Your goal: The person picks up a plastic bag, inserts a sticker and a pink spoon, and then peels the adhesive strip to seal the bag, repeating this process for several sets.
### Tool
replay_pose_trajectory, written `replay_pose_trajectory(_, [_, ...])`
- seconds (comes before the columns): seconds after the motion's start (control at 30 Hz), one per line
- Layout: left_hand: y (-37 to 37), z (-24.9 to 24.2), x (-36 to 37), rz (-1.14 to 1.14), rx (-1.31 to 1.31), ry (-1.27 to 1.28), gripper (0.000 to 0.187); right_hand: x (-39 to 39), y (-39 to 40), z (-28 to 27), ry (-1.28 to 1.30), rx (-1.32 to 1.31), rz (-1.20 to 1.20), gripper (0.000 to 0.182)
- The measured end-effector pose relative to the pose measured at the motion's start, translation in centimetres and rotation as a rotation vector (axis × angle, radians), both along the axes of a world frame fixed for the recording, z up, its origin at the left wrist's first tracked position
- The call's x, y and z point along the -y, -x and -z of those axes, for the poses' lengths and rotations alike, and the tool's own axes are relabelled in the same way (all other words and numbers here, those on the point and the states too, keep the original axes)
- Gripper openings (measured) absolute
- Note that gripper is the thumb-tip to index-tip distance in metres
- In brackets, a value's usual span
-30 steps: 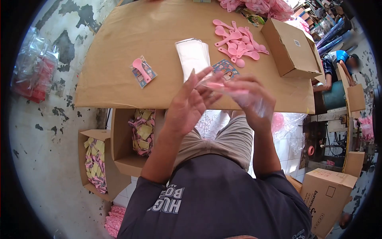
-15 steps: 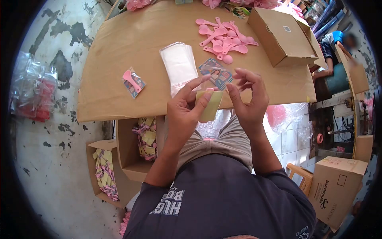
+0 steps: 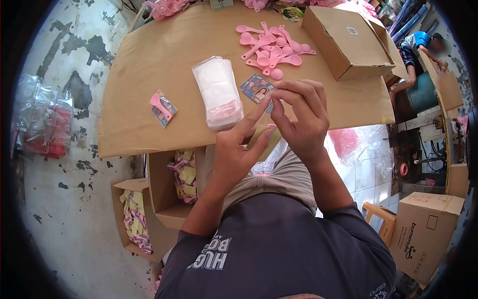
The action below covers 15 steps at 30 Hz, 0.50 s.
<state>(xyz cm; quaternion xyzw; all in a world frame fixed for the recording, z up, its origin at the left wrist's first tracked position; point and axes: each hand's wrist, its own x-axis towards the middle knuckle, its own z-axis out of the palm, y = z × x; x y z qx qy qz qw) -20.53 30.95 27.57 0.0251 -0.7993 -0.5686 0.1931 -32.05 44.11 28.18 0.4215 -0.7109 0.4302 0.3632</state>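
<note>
Packet [image 3: 270,145] with a yellow face sits nearer my body than the bag stack [image 3: 215,82] and to its right, its long side seemingly running away from me with a rightward lean. My left hand [image 3: 233,153], the nearer, pinches it under the thumb; my right hand [image 3: 306,119] has fingertips together just beyond, holding what I cannot tell.

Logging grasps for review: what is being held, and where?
A yellowish packet in the left hand, thumb across its upper face; whether the right hand grips anything is unclear.
</note>
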Motion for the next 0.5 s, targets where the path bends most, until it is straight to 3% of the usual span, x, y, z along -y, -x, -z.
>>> replay_pose_trajectory(0.17, [-0.4, -0.7, 0.3, 0.047, 0.025, -0.054, 0.060, -0.4, 0.8, -0.5, 0.101, 0.176, -0.098, 0.018])
replay_pose_trajectory(0.27, [-0.7, -0.4, 1.1, 0.071, 0.086, -0.134, 0.053, -1.4, 2.7, -1.2, 0.667, 0.632, -0.353, 0.009])
replay_pose_trajectory(0.3, [-0.6, -0.4, 0.7, 0.039, 0.069, -0.344, 0.047, -1.9, 2.9, -1.9, 0.874, 0.776, -0.498, 0.006])
replay_pose_trajectory(0.33, [-0.6, -0.5, 0.6, 0.008, 0.050, -0.553, 0.041, -2.6, 3.3, -1.7, 0.867, 0.778, -0.501, 0.006])
replay_pose_trajectory(0.4, [-0.8, 0.2, 1.5, 0.019, 0.025, -0.589, 0.036, -3.9, 3.9, -1.1, 0.954, 0.754, -0.657, 0.008])
replay_pose_trajectory(0.5, [-1.0, 0.8, 2.6, 0.010, -0.030, -0.614, 0.028, -3.8, 2.1, -0.6, 0.748, 0.832, -0.685, 0.011])
